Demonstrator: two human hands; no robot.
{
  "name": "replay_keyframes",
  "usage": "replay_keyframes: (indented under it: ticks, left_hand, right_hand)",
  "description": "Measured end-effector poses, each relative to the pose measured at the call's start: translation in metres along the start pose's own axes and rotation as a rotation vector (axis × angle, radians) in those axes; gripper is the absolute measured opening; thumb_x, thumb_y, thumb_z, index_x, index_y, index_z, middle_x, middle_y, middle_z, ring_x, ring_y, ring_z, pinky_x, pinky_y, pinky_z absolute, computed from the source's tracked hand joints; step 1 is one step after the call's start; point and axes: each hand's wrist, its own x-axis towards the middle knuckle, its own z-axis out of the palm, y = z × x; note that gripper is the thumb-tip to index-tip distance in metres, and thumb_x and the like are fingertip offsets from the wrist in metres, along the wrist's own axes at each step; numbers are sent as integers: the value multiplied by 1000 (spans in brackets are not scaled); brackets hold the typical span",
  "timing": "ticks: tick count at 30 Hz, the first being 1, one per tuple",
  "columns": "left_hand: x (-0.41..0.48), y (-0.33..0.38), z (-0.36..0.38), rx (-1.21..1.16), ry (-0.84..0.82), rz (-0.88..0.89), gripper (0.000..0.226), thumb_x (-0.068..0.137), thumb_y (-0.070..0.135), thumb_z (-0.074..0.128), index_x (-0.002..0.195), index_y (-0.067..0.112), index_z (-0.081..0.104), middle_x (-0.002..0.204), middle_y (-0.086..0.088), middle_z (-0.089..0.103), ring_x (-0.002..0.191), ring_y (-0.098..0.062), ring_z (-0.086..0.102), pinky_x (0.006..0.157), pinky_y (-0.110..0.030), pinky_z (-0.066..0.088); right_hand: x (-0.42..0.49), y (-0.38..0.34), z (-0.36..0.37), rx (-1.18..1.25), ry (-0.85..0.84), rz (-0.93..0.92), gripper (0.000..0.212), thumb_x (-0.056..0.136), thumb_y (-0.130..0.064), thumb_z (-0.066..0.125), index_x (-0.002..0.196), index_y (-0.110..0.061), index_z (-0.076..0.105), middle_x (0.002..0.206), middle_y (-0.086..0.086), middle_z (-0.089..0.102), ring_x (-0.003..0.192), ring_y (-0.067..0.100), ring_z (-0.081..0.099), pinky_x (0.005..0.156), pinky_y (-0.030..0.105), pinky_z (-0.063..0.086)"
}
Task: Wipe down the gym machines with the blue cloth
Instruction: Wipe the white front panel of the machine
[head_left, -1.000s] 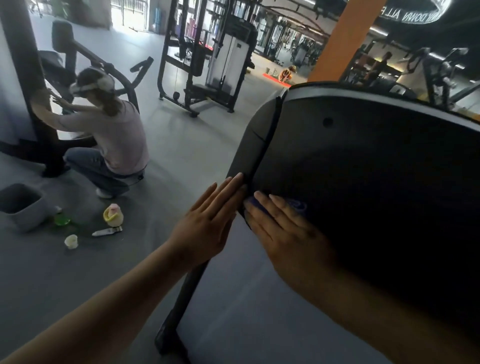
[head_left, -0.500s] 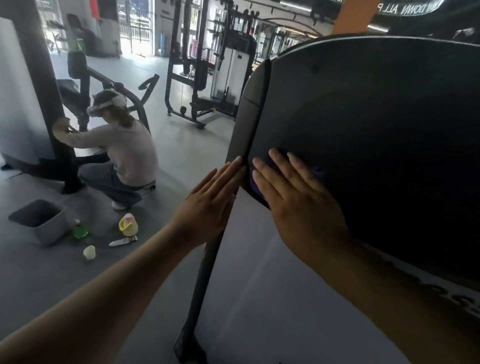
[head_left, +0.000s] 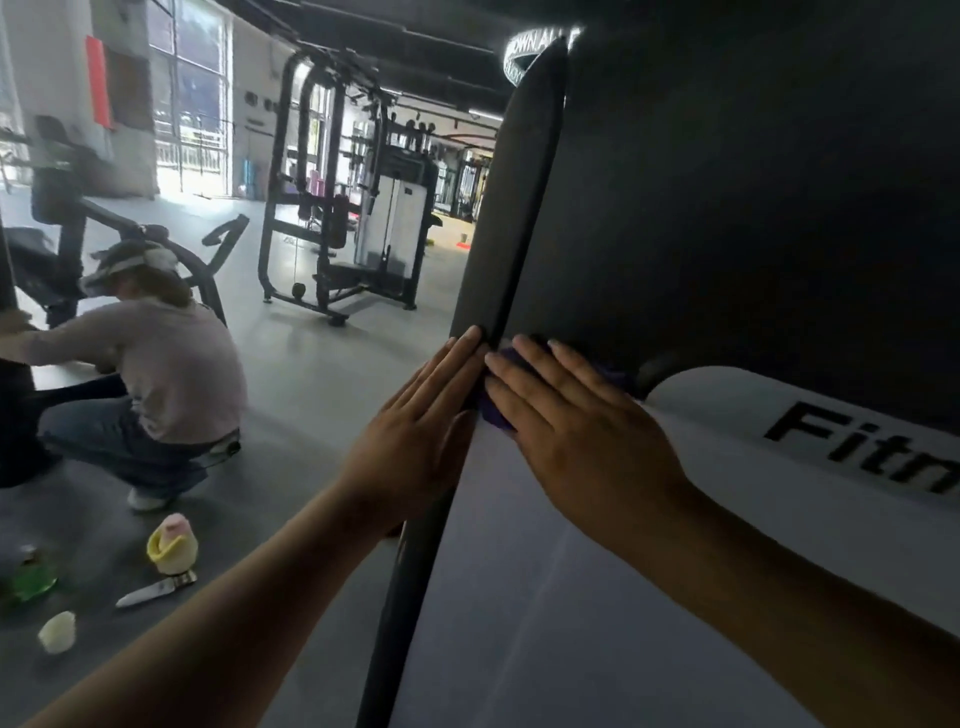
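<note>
We judge the step in hand to be wiping the machine's side cover along its seam. It goes best if our right hand (head_left: 587, 441) bears down evenly through the whole palm, so the blue cloth (head_left: 497, 413) does not bunch or slip out. Strokes should overlap and run right into the groove, where dust likely gathers.

The right hand lies flat with its fingers straight and a little spread. It presses the cloth against the lower left corner of the black panel (head_left: 753, 208). Only a dark blue fold shows beneath the fingers, so we cannot tell how the rest is folded.

Our left hand (head_left: 415, 431) is flat too, fingers straight and close together, and holds nothing. It rests on the grey edge strip (head_left: 498, 223) just left of the black panel and touches the seam, and we think it serves as a brace.

Below the black panel curves a white cover (head_left: 597, 623) with black lettering, which will probably want the same flat strokes. Well to the left of the black panel, another person (head_left: 156, 364) crouches on the floor (head_left: 291, 395) with small bottles (head_left: 171, 543) nearby.
</note>
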Motion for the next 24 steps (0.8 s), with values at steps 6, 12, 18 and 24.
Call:
replay_keyframes:
  ticks: [6,12,18,24]
  left_hand:
    - [-8,-1,18,-202,63,-72,75,108,3,62,171,2,22,180,-9,26,167,-24,24,132,-53,34]
    - [-25,-7,32,-123,162,-88,67,112,10,56,172,11,27,180,1,28,166,-10,24,134,-41,31]
    - [-73,-10,59,-35,180,-45,62,115,26,51,173,18,29,181,9,20,165,-7,24,132,-41,34]
    - [-79,-3,60,45,181,-111,66,115,49,46,172,26,26,181,15,16,158,-18,40,122,-42,43]
  right_hand:
    - [-4,-25,21,-77,-26,-52,62,111,-28,35,170,-12,29,177,13,25,166,35,16,136,50,5]
    - [28,8,6,-205,204,107,58,115,-35,46,167,-12,37,176,11,31,164,36,24,135,54,16]
    - [8,-29,24,-225,131,-67,54,115,-39,46,164,-16,46,172,7,40,163,33,30,134,49,17]
    - [28,-20,-1,-272,152,97,53,116,-39,41,164,-17,45,174,6,38,164,34,25,134,52,15]
